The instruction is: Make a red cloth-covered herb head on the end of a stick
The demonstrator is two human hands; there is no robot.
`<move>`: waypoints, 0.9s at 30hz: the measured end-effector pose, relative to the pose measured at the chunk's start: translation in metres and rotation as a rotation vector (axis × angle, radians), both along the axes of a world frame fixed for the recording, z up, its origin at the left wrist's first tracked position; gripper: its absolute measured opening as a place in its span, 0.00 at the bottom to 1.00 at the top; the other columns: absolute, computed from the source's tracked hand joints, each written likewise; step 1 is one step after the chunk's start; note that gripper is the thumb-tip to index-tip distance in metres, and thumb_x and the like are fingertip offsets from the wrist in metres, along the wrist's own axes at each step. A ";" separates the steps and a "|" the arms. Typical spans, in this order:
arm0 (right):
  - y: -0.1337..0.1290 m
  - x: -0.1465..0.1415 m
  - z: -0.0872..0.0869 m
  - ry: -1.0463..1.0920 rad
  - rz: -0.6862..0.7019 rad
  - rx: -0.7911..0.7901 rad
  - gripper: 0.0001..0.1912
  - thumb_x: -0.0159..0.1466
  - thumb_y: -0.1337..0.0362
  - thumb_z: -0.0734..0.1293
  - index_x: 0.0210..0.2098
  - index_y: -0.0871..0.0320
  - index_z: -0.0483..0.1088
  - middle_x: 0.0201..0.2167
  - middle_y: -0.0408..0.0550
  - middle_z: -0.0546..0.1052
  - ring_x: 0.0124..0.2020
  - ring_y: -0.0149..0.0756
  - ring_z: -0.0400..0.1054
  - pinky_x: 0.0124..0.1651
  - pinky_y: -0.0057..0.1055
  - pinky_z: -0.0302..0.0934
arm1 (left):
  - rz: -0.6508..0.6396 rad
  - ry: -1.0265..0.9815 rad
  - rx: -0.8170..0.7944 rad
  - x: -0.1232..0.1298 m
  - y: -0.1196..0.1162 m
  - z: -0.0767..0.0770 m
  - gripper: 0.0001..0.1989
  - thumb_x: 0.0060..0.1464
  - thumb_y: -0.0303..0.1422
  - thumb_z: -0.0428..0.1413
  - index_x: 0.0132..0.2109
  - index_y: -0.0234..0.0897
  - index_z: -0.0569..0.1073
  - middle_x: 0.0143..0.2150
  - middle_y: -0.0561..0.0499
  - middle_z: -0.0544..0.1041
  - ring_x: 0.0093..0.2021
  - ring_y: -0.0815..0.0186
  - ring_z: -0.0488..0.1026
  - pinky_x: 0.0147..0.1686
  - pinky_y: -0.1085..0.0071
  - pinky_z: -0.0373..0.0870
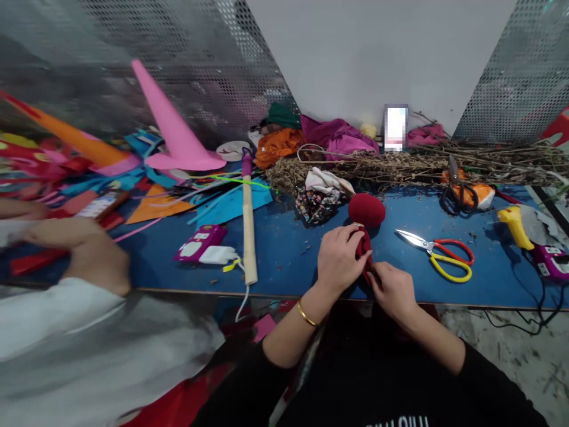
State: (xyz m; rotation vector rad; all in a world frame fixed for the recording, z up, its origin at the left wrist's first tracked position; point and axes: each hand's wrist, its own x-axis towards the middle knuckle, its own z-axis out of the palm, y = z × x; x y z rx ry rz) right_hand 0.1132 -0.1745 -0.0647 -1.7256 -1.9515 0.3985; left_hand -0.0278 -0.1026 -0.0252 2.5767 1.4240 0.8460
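At the table's front edge, both my hands grip a dark red cloth piece (365,244). My left hand (338,255) pinches its upper part, and a gold bracelet circles that wrist. The fingertips of my right hand (393,289) are closed on its lower end. Just beyond my left fingers, a smooth, rounded red ball (367,210) touches the top of the cloth; whether the two are joined I cannot tell. Scissors (433,249) with one red and one yellow handle lie partly spread to the right of my hands.
Behind lie bundled dry twigs (400,160), crumpled floral fabric (317,201) and a phone (395,127). Left are a wooden stick (249,231), a purple device (202,240) and a pink cone (173,130). A co-worker's arm (95,255) reaches in. Right are dark scissors (457,190) and a yellow glue gun (515,225).
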 end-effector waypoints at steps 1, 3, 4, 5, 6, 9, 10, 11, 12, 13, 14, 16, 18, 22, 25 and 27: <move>-0.001 0.000 0.000 0.004 0.004 0.005 0.10 0.68 0.64 0.59 0.36 0.57 0.71 0.32 0.48 0.78 0.30 0.33 0.71 0.30 0.26 0.52 | 0.033 0.006 0.023 -0.002 0.000 -0.004 0.11 0.54 0.32 0.57 0.45 0.37 0.76 0.48 0.41 0.76 0.49 0.51 0.70 0.50 0.56 0.63; -0.002 0.002 0.001 0.034 -0.004 0.011 0.11 0.68 0.64 0.59 0.34 0.57 0.71 0.31 0.47 0.78 0.30 0.33 0.71 0.31 0.26 0.53 | 0.095 -0.031 0.065 -0.007 0.000 -0.012 0.08 0.57 0.28 0.53 0.41 0.38 0.77 0.44 0.43 0.78 0.45 0.55 0.72 0.47 0.58 0.64; -0.003 0.002 0.001 0.062 -0.012 0.015 0.11 0.68 0.63 0.59 0.34 0.57 0.71 0.31 0.47 0.78 0.31 0.33 0.71 0.31 0.26 0.54 | 0.122 -0.072 0.075 -0.009 -0.001 -0.015 0.08 0.58 0.28 0.52 0.40 0.38 0.77 0.42 0.44 0.78 0.44 0.56 0.73 0.46 0.60 0.65; -0.003 0.003 0.001 0.095 -0.024 0.017 0.11 0.68 0.63 0.59 0.35 0.56 0.71 0.32 0.47 0.78 0.32 0.33 0.72 0.32 0.26 0.55 | 0.141 -0.121 0.072 -0.012 -0.002 -0.017 0.08 0.58 0.29 0.52 0.39 0.38 0.76 0.41 0.45 0.78 0.43 0.58 0.73 0.46 0.61 0.66; -0.003 0.003 0.001 0.128 -0.041 0.013 0.10 0.67 0.63 0.59 0.36 0.56 0.71 0.32 0.47 0.79 0.33 0.34 0.73 0.33 0.26 0.56 | 0.155 -0.169 0.057 -0.014 -0.003 -0.019 0.07 0.58 0.29 0.52 0.38 0.38 0.76 0.41 0.46 0.78 0.43 0.59 0.73 0.46 0.62 0.67; -0.002 0.003 0.000 0.195 -0.119 -0.027 0.13 0.66 0.62 0.60 0.48 0.56 0.68 0.31 0.46 0.79 0.31 0.36 0.74 0.32 0.27 0.59 | 0.165 -0.269 -0.013 -0.018 -0.007 -0.021 0.07 0.58 0.29 0.52 0.38 0.39 0.75 0.41 0.47 0.77 0.43 0.62 0.74 0.47 0.65 0.68; -0.002 0.002 0.000 0.204 -0.138 -0.042 0.18 0.65 0.61 0.60 0.54 0.57 0.64 0.30 0.45 0.79 0.30 0.37 0.74 0.31 0.28 0.59 | 0.162 -0.287 -0.028 -0.019 -0.008 -0.021 0.07 0.58 0.29 0.52 0.38 0.39 0.75 0.41 0.47 0.77 0.43 0.62 0.74 0.48 0.65 0.68; -0.002 0.001 0.001 0.208 -0.147 -0.052 0.22 0.65 0.61 0.60 0.58 0.59 0.60 0.30 0.45 0.79 0.30 0.37 0.74 0.30 0.28 0.59 | 0.161 -0.303 -0.037 -0.019 -0.009 -0.020 0.07 0.58 0.29 0.52 0.38 0.39 0.75 0.41 0.47 0.77 0.43 0.62 0.74 0.48 0.65 0.68; -0.003 0.001 0.001 0.204 -0.144 -0.061 0.25 0.65 0.61 0.60 0.61 0.59 0.57 0.30 0.45 0.79 0.29 0.38 0.74 0.30 0.28 0.59 | 0.158 -0.320 -0.042 -0.019 -0.009 -0.019 0.07 0.58 0.29 0.52 0.38 0.39 0.75 0.41 0.47 0.77 0.43 0.62 0.74 0.48 0.65 0.68; -0.003 0.001 0.002 0.193 -0.132 -0.067 0.26 0.65 0.62 0.60 0.62 0.60 0.56 0.31 0.45 0.79 0.29 0.38 0.74 0.30 0.28 0.59 | 0.155 -0.340 -0.047 -0.018 -0.009 -0.018 0.06 0.58 0.29 0.52 0.38 0.39 0.75 0.40 0.47 0.77 0.43 0.62 0.74 0.48 0.66 0.68; -0.004 0.001 0.002 0.177 -0.115 -0.074 0.26 0.65 0.62 0.59 0.62 0.60 0.56 0.32 0.46 0.80 0.29 0.38 0.75 0.30 0.29 0.59 | 0.156 -0.362 -0.056 -0.018 -0.009 -0.017 0.06 0.58 0.30 0.52 0.38 0.38 0.75 0.40 0.48 0.78 0.43 0.62 0.74 0.47 0.67 0.68; -0.005 0.003 0.004 0.145 -0.083 -0.083 0.23 0.65 0.63 0.59 0.59 0.58 0.59 0.34 0.47 0.80 0.30 0.38 0.75 0.31 0.29 0.60 | 0.174 -0.407 -0.098 -0.018 -0.009 -0.016 0.06 0.58 0.31 0.52 0.39 0.38 0.75 0.40 0.48 0.78 0.42 0.63 0.73 0.45 0.68 0.68; -0.006 0.008 0.004 0.118 -0.096 -0.080 0.21 0.65 0.64 0.59 0.58 0.57 0.62 0.35 0.47 0.80 0.30 0.38 0.74 0.32 0.29 0.60 | 0.215 -0.474 -0.172 -0.017 -0.008 -0.015 0.07 0.59 0.32 0.53 0.41 0.38 0.75 0.40 0.48 0.78 0.40 0.64 0.74 0.44 0.70 0.68; 0.000 0.019 0.005 0.057 -0.226 0.009 0.20 0.65 0.65 0.57 0.55 0.59 0.65 0.38 0.53 0.78 0.33 0.41 0.73 0.36 0.33 0.62 | 0.282 -0.631 -0.300 -0.017 -0.004 -0.016 0.10 0.58 0.36 0.54 0.43 0.38 0.74 0.39 0.48 0.78 0.38 0.64 0.74 0.43 0.70 0.69; 0.011 0.021 0.009 0.056 -0.180 0.180 0.25 0.64 0.56 0.62 0.57 0.62 0.63 0.49 0.62 0.72 0.48 0.50 0.68 0.47 0.42 0.64 | 0.161 -0.551 -0.273 -0.019 0.001 -0.015 0.18 0.52 0.37 0.59 0.50 0.37 0.72 0.46 0.46 0.76 0.45 0.60 0.74 0.47 0.66 0.70; 0.021 0.018 0.012 0.034 -0.034 0.241 0.32 0.61 0.53 0.66 0.60 0.63 0.60 0.53 0.64 0.68 0.54 0.53 0.63 0.53 0.47 0.61 | -0.022 -0.387 -0.237 -0.023 0.005 -0.012 0.28 0.47 0.33 0.62 0.56 0.37 0.68 0.55 0.42 0.72 0.56 0.55 0.69 0.56 0.60 0.65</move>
